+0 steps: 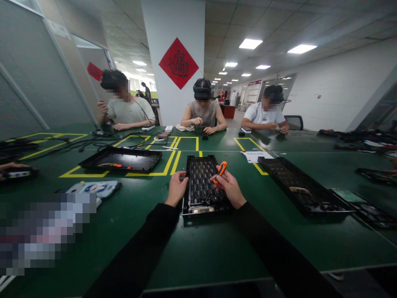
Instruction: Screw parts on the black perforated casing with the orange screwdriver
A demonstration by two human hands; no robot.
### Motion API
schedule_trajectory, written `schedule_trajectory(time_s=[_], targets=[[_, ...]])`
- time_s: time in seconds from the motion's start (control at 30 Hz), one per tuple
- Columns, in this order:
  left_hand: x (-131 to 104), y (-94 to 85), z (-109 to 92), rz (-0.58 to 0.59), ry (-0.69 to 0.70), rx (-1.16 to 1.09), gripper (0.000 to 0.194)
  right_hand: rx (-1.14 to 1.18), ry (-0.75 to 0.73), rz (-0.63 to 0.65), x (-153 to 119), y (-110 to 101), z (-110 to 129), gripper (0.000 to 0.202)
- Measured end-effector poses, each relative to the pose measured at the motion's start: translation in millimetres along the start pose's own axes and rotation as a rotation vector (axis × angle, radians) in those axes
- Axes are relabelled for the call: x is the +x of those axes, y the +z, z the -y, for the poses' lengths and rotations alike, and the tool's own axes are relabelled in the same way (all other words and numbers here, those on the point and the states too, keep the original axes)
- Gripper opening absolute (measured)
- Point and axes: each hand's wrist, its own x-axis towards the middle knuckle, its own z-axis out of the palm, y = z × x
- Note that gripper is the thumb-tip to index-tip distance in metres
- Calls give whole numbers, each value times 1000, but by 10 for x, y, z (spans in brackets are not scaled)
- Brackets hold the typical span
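Before me on the green table lies a black rectangular casing (198, 180) with rows of rounded shapes inside and a pale strip at its near end. My left hand (177, 189) grips its left edge, thumb on the rim. My right hand (231, 188) is closed around a screwdriver (221, 169) with an orange and black handle. Its thin shaft slants down to the left, toward the casing's near part. Whether the tip touches a screw is too small to tell.
A black tray (139, 155) with orange-handled items lies left, a long black casing (297, 186) right. Beyond it are a paper sheet (256, 156) and a green circuit board (349, 195). Cables (83, 142) run across the far left. Several people sit around the table.
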Motion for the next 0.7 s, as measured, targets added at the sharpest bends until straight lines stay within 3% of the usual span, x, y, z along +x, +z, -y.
schedule_trajectory(time_s=[0.23, 0.7], targets=[[-27, -25, -66, 8, -60, -59, 25, 36, 15, -16, -1, 16, 25, 53], [17, 15, -53, -42, -43, -19, 22, -55, -41, -7, -3, 21, -7, 55]])
